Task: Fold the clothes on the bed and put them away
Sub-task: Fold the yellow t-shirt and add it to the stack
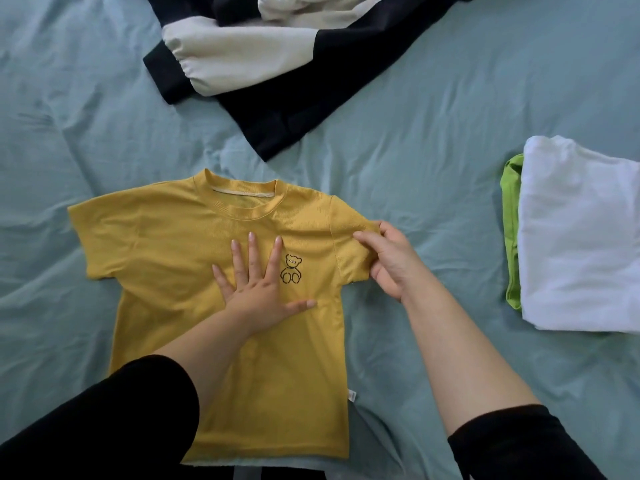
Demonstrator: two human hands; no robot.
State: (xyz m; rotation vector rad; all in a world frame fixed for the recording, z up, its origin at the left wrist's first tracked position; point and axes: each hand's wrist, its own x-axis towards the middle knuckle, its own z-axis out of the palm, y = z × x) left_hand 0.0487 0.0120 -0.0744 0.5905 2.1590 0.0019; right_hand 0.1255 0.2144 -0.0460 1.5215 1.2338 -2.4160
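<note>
Left hand (258,292) pressed flat on yellow t-shirt (166,244); right hand (391,261) pinched its sleeve (348,237), hiding the edge; jacket (277,81) beyond t-shirt was cropped.

Home bedroom — wrinkled teal bed sheet (433,140), loose clothes spread across it, 2 folded garments (575,237) stacked aside

There is only one view, from the camera that I wear on my head. It looks forward and steeply down onto the bed with the wrinkled pale blue-green sheet (104,116). It is near: the yellow short-sleeved T-shirt with a small bear print (166,244) lies in the middle of the picture, and my left forearm (211,344) and right forearm (460,355) cross the lower edge. The black and cream garment (277,91) is cut by the upper edge, and the folded white cloth (581,244) by the right edge.
</note>
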